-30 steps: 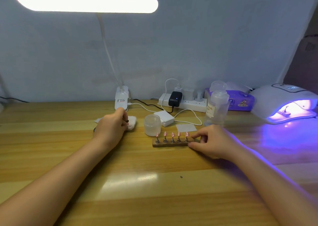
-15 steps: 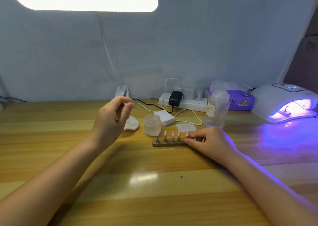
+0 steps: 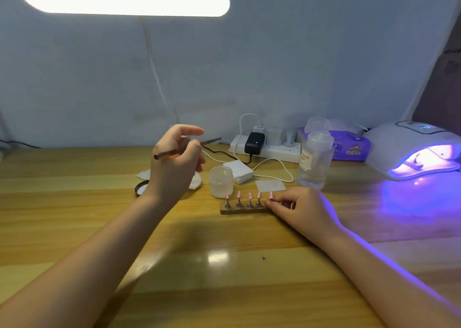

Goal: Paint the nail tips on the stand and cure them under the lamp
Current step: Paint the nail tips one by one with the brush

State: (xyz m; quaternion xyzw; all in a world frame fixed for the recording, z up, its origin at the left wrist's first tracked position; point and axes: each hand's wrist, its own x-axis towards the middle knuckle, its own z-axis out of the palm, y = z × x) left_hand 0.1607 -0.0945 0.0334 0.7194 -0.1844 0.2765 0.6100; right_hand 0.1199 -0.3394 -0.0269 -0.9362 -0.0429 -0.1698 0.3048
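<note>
Stand: the wooden stand (image 3: 245,209) lies near the middle of the worktop (image 3: 99,228), long side toward the person, probably so all five tips face the brush.
Nail tips: five pink nail tips (image 3: 249,196) sit upright on small pegs in a row along the stand.
Right hand: the right hand (image 3: 299,209) pinches the stand's right end, its grip closed on the wood beside the last tip, apparently to steady it for painting.
Left hand: the left hand (image 3: 174,163) is raised above the worktop, its grip curled round a thin brush (image 3: 185,148) held roughly level, tip pointing right.
Jar: a small frosted jar (image 3: 221,181) stands just behind the stand, within easy reach.
Curing lamp: the white lamp (image 3: 409,150) at the far right glows violet, with something small inside, too blurred to name.
Worktop: pale striped wood, glossy, catching violet light on the right.
Room: a plain grey wall, a bright desk light (image 3: 124,0) overhead, a power strip (image 3: 267,148) against the wall.
</note>
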